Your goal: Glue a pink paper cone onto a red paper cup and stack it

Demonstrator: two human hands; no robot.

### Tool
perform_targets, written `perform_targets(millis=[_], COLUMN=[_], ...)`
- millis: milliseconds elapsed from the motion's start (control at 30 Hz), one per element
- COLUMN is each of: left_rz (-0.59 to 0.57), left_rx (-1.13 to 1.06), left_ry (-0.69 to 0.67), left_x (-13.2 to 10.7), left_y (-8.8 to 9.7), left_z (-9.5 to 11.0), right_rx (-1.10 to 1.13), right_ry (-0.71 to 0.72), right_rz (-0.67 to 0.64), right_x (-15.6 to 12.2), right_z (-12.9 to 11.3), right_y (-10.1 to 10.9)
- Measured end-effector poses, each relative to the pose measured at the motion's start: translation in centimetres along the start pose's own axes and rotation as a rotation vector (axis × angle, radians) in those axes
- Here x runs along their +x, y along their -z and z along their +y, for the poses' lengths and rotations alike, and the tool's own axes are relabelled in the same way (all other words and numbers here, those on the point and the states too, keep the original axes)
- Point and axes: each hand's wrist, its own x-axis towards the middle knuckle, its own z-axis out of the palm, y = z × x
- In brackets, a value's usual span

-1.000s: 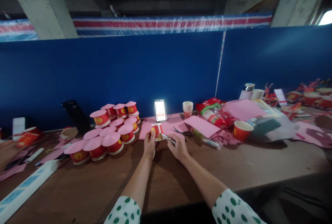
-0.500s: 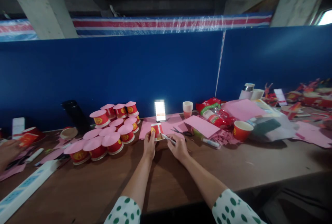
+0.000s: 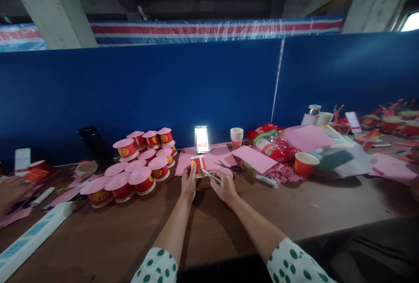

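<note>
My left hand (image 3: 188,182) is closed around a red paper cup (image 3: 197,165) with a yellow emblem and white lines on its side. In my right hand (image 3: 227,186) is a slim white marker (image 3: 212,177), its tip at or very close to the cup's side. Under and behind the cup lie pink paper sheets (image 3: 185,163). Just right of the cup, a pair of dark scissors (image 3: 232,167) rests on the paper. Several red cups with pink paper discs on top (image 3: 142,178) stand together to the left.
A lit phone (image 3: 202,139) stands behind the cup. White cups (image 3: 236,136), a red plastic bag (image 3: 271,141), another red cup (image 3: 306,164) and a capped marker (image 3: 266,181) are on the right. At left are a black bottle (image 3: 94,145), a power strip (image 3: 36,235) and another person's hand (image 3: 11,191).
The marker's tip has shifted slightly to the left and up against the cup. The cup and my left hand have hardly moved. The other person's hand at left has moved slightly.
</note>
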Motion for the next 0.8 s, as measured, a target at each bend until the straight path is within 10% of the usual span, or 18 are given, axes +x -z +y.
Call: perform_targets(millis=[800], left_rz=[-0.038], left_rx=[-0.059], left_ry=[-0.01], left_x=[-0.06], left_y=[-0.11], left_z=[0.19], right_rx=[-0.008], right_ry=[0.01], right_rz=[-0.017], right_x=[-0.13], right_z=[-0.05], right_y=[0.01])
